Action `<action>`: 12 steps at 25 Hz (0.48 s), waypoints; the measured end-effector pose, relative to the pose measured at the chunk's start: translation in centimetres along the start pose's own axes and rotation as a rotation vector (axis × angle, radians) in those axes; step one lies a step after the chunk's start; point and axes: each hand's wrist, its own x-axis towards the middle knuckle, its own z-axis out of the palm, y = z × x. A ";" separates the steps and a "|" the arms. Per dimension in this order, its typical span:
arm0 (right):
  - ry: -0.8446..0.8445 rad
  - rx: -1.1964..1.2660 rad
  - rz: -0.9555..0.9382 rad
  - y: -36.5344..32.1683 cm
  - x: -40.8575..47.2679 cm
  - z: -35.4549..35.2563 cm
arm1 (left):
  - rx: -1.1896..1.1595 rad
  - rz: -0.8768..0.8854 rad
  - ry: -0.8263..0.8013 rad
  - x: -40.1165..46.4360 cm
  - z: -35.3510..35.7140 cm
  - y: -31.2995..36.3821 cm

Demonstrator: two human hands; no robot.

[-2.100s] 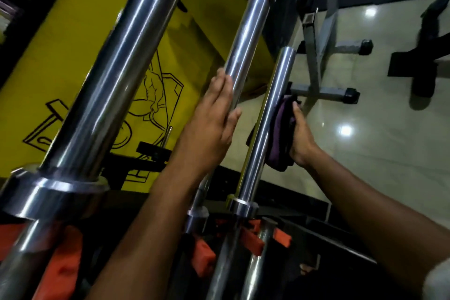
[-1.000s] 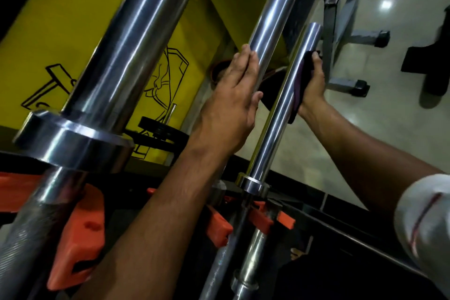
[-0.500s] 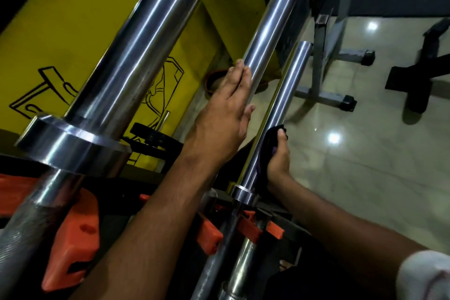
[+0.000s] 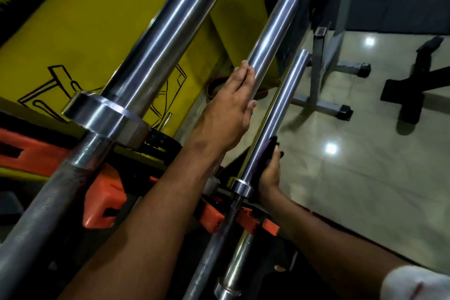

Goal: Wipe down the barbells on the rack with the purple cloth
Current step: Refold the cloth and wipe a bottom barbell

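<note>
Cloth: purple cloth (image 4: 267, 151) sits low on the right-most barbell sleeve (image 4: 280, 114), just above its collar
Right hand: right hand (image 4: 269, 173) curls round cloth and sleeve — clamped on
Left hand: left hand (image 4: 231, 109) lies flat, fingers straight, against the middle barbell sleeve (image 4: 270, 34) — bracing it, by the look
Rack: orange holders (image 4: 104, 207) carry the bars
Progress: mid-wipe on one sleeve; nearest barbell (image 4: 151, 46) and knurled shafts look yet to do, though cleanliness can't be judged
</note>
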 end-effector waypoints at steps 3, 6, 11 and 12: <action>0.012 -0.330 -0.059 0.2 -2.5 -0.6 | 0.020 -0.004 -0.014 0.1 0.1 -0.1; -0.087 -0.619 -0.267 -1.6 -4.9 -2.7 | 0.065 -0.010 -0.022 -0.8 -0.7 0.5; -0.357 -1.113 -0.688 -6.1 -9.3 -7.2 | 0.094 -0.040 0.021 -10.5 -1.4 0.9; -0.389 -1.222 -0.830 -6.6 -9.5 -6.9 | 0.074 -0.033 0.121 -14.0 -0.9 1.1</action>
